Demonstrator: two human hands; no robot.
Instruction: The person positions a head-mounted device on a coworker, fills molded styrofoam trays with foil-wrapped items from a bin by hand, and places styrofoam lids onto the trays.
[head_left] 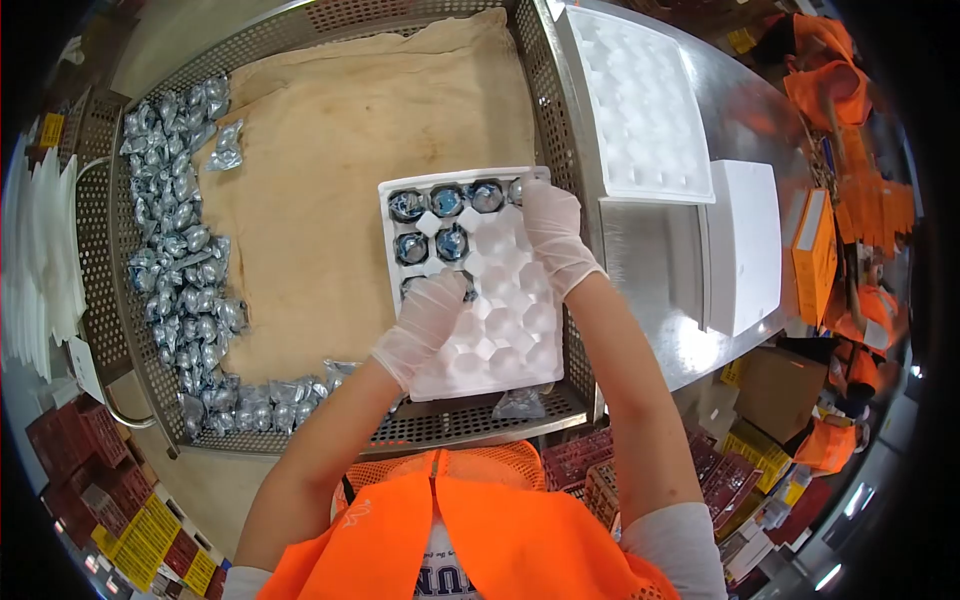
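Perforated metal bin (560, 110) is holding tan cloth (320, 170), w/ bagged pcs (180, 215) lining its L side & part of near edge. White molded tray (480, 365) is lying toward bin's R side, long axis running roughly fore-aft. R hand, gloved (553, 215), is reaching tray's far-R corner; round pc (516, 191) is sitting just L of its fingertips, far closer to R than L. L hand, gloved (435, 310), is bending its fingers over 3rd row; can't tell if either is gripping, contact hidden
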